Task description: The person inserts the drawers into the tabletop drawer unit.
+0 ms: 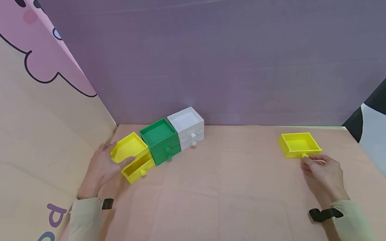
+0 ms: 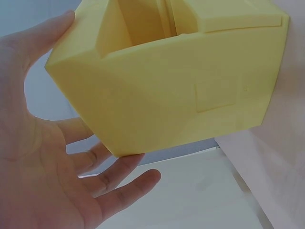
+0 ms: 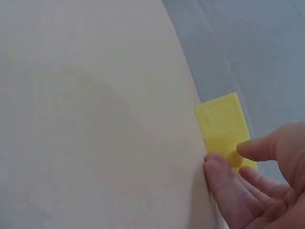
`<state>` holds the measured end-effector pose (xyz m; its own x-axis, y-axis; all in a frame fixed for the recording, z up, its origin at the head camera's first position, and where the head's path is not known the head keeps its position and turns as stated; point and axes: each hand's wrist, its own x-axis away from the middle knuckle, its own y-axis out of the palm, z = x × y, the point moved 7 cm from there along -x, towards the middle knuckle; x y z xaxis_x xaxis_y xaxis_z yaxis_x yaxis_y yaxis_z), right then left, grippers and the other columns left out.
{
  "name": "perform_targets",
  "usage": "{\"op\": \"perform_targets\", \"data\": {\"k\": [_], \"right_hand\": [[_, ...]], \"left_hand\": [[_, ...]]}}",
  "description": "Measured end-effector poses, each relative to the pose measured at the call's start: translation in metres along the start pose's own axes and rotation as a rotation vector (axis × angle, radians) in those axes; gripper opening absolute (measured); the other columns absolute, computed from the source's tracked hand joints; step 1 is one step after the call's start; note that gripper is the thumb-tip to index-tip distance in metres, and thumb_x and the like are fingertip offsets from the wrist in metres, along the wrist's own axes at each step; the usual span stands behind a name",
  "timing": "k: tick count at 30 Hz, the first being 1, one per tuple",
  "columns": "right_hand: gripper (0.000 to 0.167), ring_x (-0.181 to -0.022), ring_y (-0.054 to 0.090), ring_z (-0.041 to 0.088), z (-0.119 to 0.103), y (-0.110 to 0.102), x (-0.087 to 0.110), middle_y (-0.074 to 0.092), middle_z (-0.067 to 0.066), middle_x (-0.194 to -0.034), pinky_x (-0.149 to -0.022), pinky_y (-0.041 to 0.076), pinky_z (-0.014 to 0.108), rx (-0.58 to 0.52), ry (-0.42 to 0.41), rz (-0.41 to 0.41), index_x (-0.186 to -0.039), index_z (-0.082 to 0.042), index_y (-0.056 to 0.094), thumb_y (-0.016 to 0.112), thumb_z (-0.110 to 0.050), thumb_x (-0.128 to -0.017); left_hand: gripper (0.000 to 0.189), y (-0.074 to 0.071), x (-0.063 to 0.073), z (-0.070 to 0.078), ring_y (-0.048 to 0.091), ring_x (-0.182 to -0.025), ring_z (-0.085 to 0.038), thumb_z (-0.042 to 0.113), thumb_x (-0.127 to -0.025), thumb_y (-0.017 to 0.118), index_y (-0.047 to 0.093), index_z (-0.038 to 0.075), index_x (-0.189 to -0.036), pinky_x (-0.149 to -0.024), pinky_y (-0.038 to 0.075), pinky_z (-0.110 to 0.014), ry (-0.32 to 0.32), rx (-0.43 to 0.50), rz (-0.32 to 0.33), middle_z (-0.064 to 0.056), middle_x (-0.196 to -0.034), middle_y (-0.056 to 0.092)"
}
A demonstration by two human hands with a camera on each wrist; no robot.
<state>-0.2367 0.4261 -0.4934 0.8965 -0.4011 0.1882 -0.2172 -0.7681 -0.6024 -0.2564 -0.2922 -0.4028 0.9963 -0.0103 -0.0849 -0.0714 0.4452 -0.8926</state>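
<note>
At the left of the head view stands a small yellow drawer cabinet (image 1: 129, 147), with an open slot above a lower drawer that has a round knob (image 1: 144, 172). My left hand (image 1: 106, 165) grips this cabinet, thumb on the near side and fingers round the back. The left wrist view shows the cabinet's plain side wall (image 2: 157, 105) between thumb and fingers. Far to the right, my right hand (image 1: 324, 172) pinches the knob of a separate yellow drawer (image 1: 300, 143). Its front panel (image 3: 221, 119) shows in the right wrist view, beside the fingertips.
A green drawer cabinet (image 1: 159, 136) stands against the yellow one, and a white drawer cabinet (image 1: 186, 122) adjoins it at the back. Behind the pink-covered table (image 1: 228, 191) rises a grey-purple wall (image 1: 229, 57). A printed panel (image 1: 34, 116) borders the left side.
</note>
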Motion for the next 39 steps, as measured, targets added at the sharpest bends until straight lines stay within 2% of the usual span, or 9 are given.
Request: {"op": "perform_targets", "data": {"k": [5,8,10,13,16,18,24,28,39], "right_hand": [[0.071,-0.071,0.069,-0.007,0.004,0.000,-0.007,0.075,0.002,-0.099,-0.066,0.062,0.017,-0.032,0.013,-0.005,-0.151,0.010,0.044,0.058,-0.045,-0.107],[0.076,-0.070,0.070,-0.006,0.004,0.001,-0.009,0.073,-0.007,-0.093,-0.066,0.062,0.017,-0.033,0.015,-0.007,-0.151,0.010,0.045,0.060,-0.049,-0.106],[0.077,-0.069,0.070,-0.006,0.004,0.002,-0.010,0.075,-0.003,-0.095,-0.065,0.061,0.017,-0.024,0.017,-0.008,-0.151,0.010,0.045,0.061,-0.050,-0.105],[0.075,-0.069,0.070,-0.005,0.002,0.003,-0.009,0.078,0.013,-0.105,-0.064,0.060,0.015,0.001,0.015,0.001,-0.150,0.010,0.046,0.060,-0.048,-0.106],[0.073,-0.068,0.069,-0.005,0.001,0.004,-0.009,0.074,0.027,-0.119,-0.062,0.059,0.013,0.024,0.013,0.013,-0.149,0.011,0.047,0.061,-0.046,-0.106],[0.072,-0.068,0.069,-0.005,0.000,0.004,-0.010,0.072,0.031,-0.124,-0.062,0.058,0.013,0.032,0.008,0.018,-0.148,0.012,0.047,0.061,-0.045,-0.106],[0.068,-0.068,0.067,-0.008,0.000,0.003,-0.012,0.074,0.029,-0.120,-0.062,0.057,0.011,0.054,-0.028,0.031,-0.144,0.011,0.051,0.062,-0.044,-0.106],[0.067,-0.068,0.067,-0.009,0.001,0.004,-0.014,0.069,0.033,-0.127,-0.062,0.058,0.011,0.046,-0.045,0.027,-0.144,0.012,0.052,0.062,-0.042,-0.106],[0.069,-0.071,0.063,-0.011,0.002,0.003,-0.014,0.064,0.032,-0.135,-0.064,0.055,0.008,0.046,-0.022,0.050,-0.147,0.010,0.051,0.061,-0.045,-0.106]], "left_hand": [[0.101,0.001,0.000,-0.001,0.049,-0.132,-0.055,0.062,-0.094,0.069,0.039,-0.009,-0.159,-0.109,0.046,-0.071,0.000,0.002,0.001,-0.039,-0.151,0.044],[0.100,0.001,0.000,-0.001,0.049,-0.132,-0.055,0.062,-0.094,0.069,0.040,-0.009,-0.159,-0.109,0.046,-0.071,0.002,0.002,0.007,-0.038,-0.151,0.044],[0.100,0.000,0.000,-0.001,0.049,-0.133,-0.055,0.061,-0.094,0.069,0.040,-0.009,-0.159,-0.110,0.046,-0.071,0.003,-0.001,0.011,-0.039,-0.152,0.044],[0.100,0.000,0.000,-0.001,0.050,-0.132,-0.055,0.061,-0.094,0.070,0.040,-0.009,-0.159,-0.109,0.046,-0.071,0.007,-0.004,0.013,-0.039,-0.151,0.045],[0.100,0.001,0.000,-0.001,0.050,-0.131,-0.055,0.061,-0.094,0.069,0.040,-0.009,-0.159,-0.109,0.046,-0.071,0.006,-0.009,0.010,-0.039,-0.150,0.045],[0.100,0.001,0.001,-0.001,0.049,-0.132,-0.055,0.061,-0.094,0.069,0.039,-0.008,-0.160,-0.110,0.046,-0.071,0.002,-0.013,0.008,-0.039,-0.151,0.045],[0.100,0.001,0.000,-0.001,0.049,-0.132,-0.055,0.061,-0.095,0.068,0.039,-0.008,-0.160,-0.110,0.046,-0.071,-0.003,-0.013,0.006,-0.039,-0.152,0.044],[0.099,0.001,0.000,0.000,0.049,-0.132,-0.055,0.061,-0.095,0.068,0.039,-0.008,-0.160,-0.110,0.046,-0.071,-0.005,-0.011,0.003,-0.038,-0.151,0.044],[0.100,0.002,-0.001,-0.002,0.049,-0.133,-0.055,0.062,-0.094,0.069,0.039,-0.007,-0.160,-0.111,0.046,-0.071,-0.012,-0.010,0.009,-0.038,-0.152,0.043]]}}
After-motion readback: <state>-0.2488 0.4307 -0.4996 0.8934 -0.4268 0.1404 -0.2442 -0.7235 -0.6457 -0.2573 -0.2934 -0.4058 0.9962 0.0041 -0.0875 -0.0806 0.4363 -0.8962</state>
